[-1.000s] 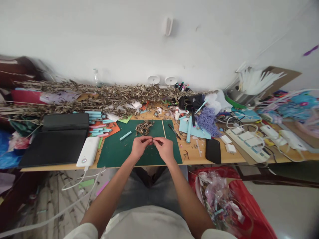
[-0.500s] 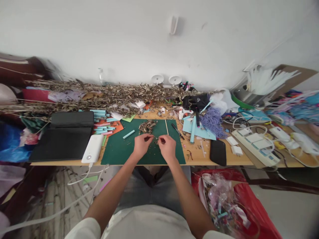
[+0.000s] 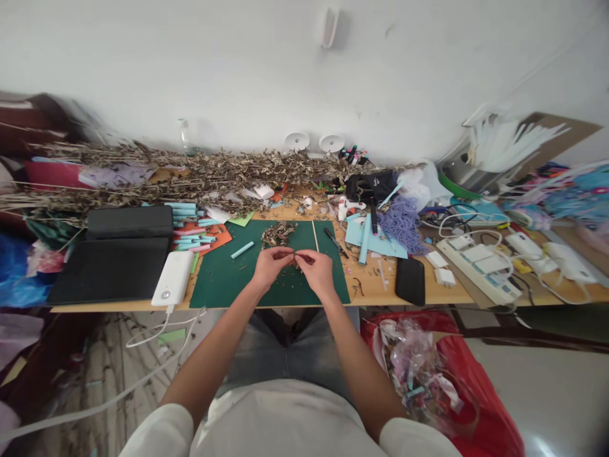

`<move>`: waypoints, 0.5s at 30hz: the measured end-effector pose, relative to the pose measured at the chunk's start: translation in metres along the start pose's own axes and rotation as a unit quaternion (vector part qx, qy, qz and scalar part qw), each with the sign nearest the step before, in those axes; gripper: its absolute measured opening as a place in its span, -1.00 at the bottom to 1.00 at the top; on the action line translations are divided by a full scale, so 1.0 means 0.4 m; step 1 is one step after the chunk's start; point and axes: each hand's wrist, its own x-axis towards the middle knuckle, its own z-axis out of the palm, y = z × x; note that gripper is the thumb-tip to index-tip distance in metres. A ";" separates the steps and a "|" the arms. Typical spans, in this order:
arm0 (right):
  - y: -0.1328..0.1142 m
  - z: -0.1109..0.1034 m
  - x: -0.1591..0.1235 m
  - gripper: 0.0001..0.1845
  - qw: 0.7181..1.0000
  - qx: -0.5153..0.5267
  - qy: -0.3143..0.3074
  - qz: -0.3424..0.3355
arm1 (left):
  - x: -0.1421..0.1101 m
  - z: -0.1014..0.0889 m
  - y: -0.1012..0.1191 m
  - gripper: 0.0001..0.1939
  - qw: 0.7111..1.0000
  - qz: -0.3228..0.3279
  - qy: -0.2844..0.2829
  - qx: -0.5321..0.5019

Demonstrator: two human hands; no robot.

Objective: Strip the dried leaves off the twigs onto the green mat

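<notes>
Above the green cutting mat (image 3: pixel 219 279), my left hand (image 3: pixel 270 266) and my right hand (image 3: pixel 316 269) meet fingertip to fingertip. Both are closed in a pinch; a tiny dark bit shows where they meet, too small to name. Just beyond them lies a small heap of dried leaves (image 3: pixel 280 233), with crumbs scattered around my fingers. On the mat's left part rests a light blue paper tube (image 3: pixel 242 250). A thin pale stick (image 3: pixel 315 236) and a black pen (image 3: pixel 335 242) lie to the right of the heap.
Long dried stalks (image 3: pixel 228 171) run along the wall. At left are a black tablet case (image 3: pixel 114 266), a white power bank (image 3: pixel 172 279) and rolled blue papers (image 3: pixel 188 216). Purple yarn (image 3: pixel 404 225), a phone (image 3: pixel 410 281) and a power strip (image 3: pixel 480 273) lie right. A red bag (image 3: pixel 476 387) stands below.
My hands have come together from slightly apart, and their fingertips now meet. The whole view has shifted a little; the things on the table stay put.
</notes>
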 end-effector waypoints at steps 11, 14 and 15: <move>-0.001 0.031 0.003 -0.82 0.971 -0.214 0.049 -0.090 | 0.001 -0.008 0.006 -0.85 0.975 0.091 0.069 0.188; 0.014 0.018 0.005 -0.79 0.964 -0.245 0.045 -0.097 | 0.007 -0.017 0.005 -0.75 0.993 0.050 0.069 0.078; 0.018 0.013 0.005 -0.79 0.963 -0.249 0.037 -0.101 | 0.008 -0.020 0.004 -0.71 0.997 0.033 0.060 0.036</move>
